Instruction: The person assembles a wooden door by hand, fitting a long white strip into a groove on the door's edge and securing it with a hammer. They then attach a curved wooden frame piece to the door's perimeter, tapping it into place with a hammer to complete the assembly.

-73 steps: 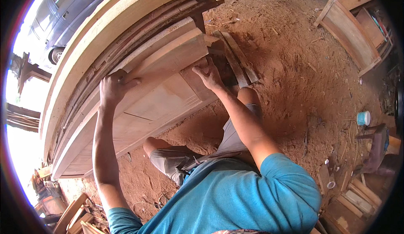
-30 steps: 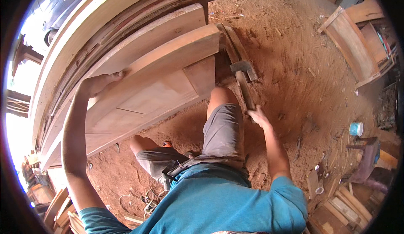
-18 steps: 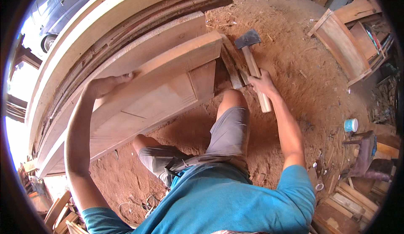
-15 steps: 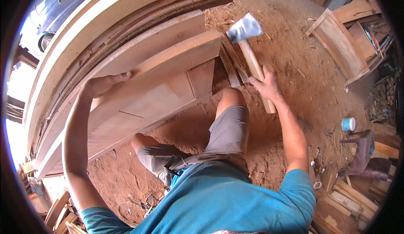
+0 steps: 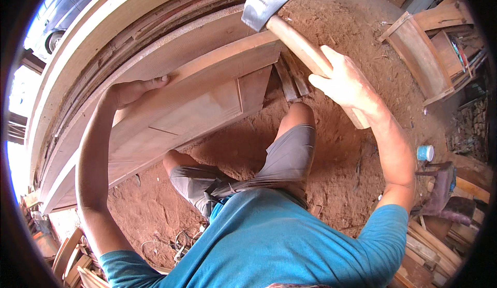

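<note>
A hatchet point(image 5: 297, 38) with a broad grey metal head and a pale wooden handle is raised at the upper middle. My right hand point(image 5: 347, 78) is closed around the lower part of its handle. The head hangs above the far end of a panelled wooden door point(image 5: 196, 94), which stands on its long edge to my left; I cannot tell whether they touch. My left hand point(image 5: 139, 90) grips the door's upper edge, its thumb lying along the top.
More boards point(image 5: 150, 16) lean behind the door. Short wood strips point(image 5: 291, 78) lie on the reddish dirt by its far end. At right are a wooden frame point(image 5: 418, 57), a white-and-blue tub point(image 5: 425, 153) and scrap wood point(image 5: 429, 246). Cords point(image 5: 178, 244) lie at lower left.
My right hand has lifted the hatchet up and closer, its head swinging left over the door's far end. My left hand keeps its hold on the door's edge.
</note>
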`<state>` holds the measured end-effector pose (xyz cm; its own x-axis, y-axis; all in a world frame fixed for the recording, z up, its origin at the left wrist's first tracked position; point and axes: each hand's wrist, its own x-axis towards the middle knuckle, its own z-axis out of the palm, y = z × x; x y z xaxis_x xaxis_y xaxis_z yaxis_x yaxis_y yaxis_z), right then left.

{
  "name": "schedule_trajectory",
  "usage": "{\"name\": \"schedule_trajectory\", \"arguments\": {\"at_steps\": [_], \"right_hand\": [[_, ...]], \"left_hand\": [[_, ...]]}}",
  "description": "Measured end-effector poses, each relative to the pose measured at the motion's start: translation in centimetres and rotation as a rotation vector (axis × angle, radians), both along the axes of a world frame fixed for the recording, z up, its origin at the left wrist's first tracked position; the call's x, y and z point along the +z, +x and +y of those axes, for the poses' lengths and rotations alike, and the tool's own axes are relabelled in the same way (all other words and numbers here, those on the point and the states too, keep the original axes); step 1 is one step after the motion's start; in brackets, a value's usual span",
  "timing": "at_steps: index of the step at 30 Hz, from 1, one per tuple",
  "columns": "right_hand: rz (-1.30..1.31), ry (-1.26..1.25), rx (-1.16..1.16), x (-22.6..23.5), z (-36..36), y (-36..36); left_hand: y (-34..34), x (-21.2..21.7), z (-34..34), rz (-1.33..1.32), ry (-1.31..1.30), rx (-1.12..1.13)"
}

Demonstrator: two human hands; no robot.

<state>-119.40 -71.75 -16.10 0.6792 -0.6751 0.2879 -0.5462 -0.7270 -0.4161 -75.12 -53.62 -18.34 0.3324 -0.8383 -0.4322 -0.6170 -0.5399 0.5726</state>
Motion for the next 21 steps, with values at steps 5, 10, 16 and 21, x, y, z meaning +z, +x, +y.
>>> {"name": "schedule_trajectory", "arguments": {"at_steps": [5,10,16,21], "right_hand": [[0.175,0.039,-0.026,-0.1,0.6,-0.5],[0.273,0.171,-0.009,2.5,0.7,-0.6],[0.126,0.051,-0.002,0.3,0.6,-0.5],[0.082,0.093,-0.015,-3.2,1.3,-1.3]], "left_hand": [[-0.7,0.2,-0.1,0.042,0.013,-0.008],[-0.1,-0.5,0.8,-0.003,-0.032,-0.021],[0.3,0.0,1.7,-0.2,0.155,-0.08],[-2.4,2.0,10.2,-0.585,-0.134,-0.137]]}}
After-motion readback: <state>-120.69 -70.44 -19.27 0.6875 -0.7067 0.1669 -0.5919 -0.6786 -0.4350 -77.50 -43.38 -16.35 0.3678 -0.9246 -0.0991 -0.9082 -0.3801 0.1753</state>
